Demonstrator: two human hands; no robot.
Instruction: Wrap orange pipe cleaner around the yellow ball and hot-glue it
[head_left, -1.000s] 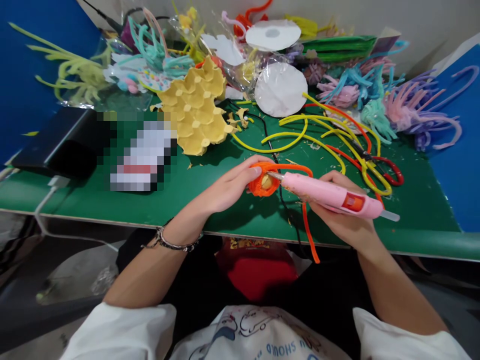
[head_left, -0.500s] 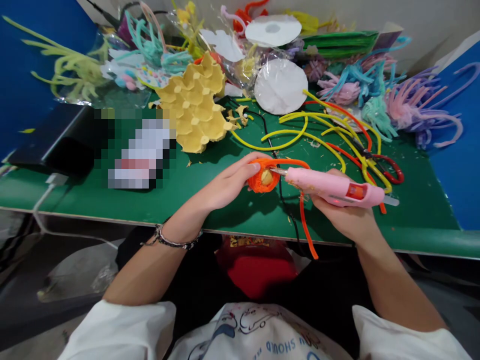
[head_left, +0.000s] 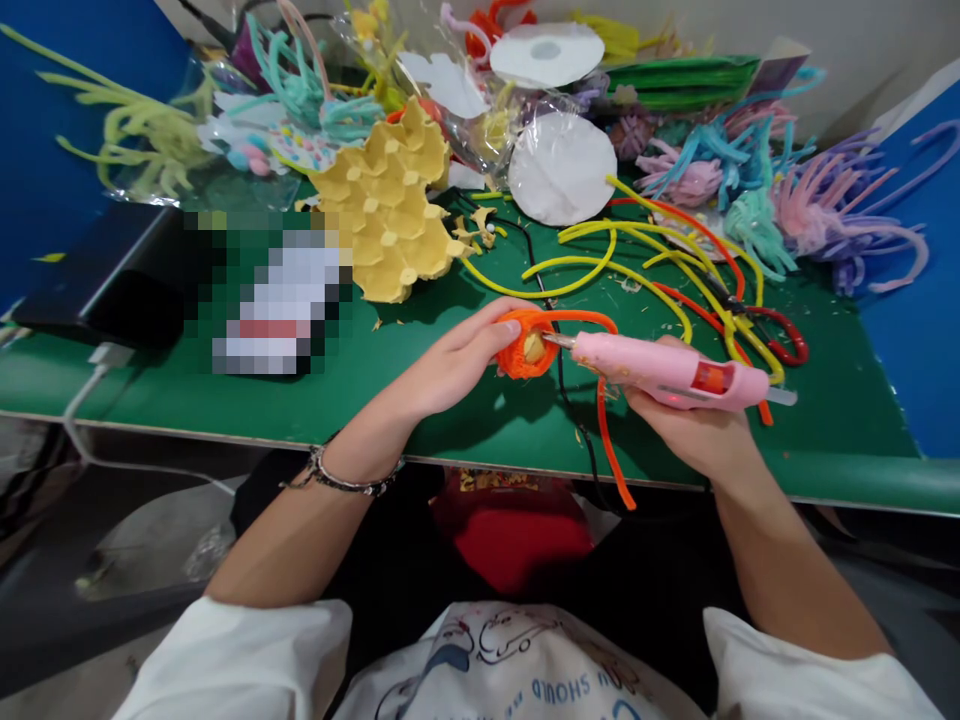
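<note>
My left hand (head_left: 472, 352) is closed around a small round piece wound from orange pipe cleaner (head_left: 517, 362), with a tan core (head_left: 534, 348) showing in its open side. From this piece a loose orange pipe cleaner end (head_left: 615, 450) arcs right and hangs down over the table. My right hand (head_left: 694, 430) grips a pink hot glue gun (head_left: 660, 372) by its handle, a clear glue stick (head_left: 782, 396) poking out of the back. The gun's metal nozzle (head_left: 559, 340) points left at the rim of the orange piece and appears to touch it.
Behind my hands lie a torn yellow egg carton (head_left: 386, 205), loose yellow pipe cleaners (head_left: 600, 268) and red-handled scissors (head_left: 784, 335). A black cord (head_left: 568, 400) runs under the work. At left are a phone (head_left: 277, 305) and black box (head_left: 105, 280); pipe cleaner bundles (head_left: 817, 205) line the back.
The orange piece has tilted slightly in my left hand, and its loose end sits a little higher. The glue gun's nozzle stays at the rim.
</note>
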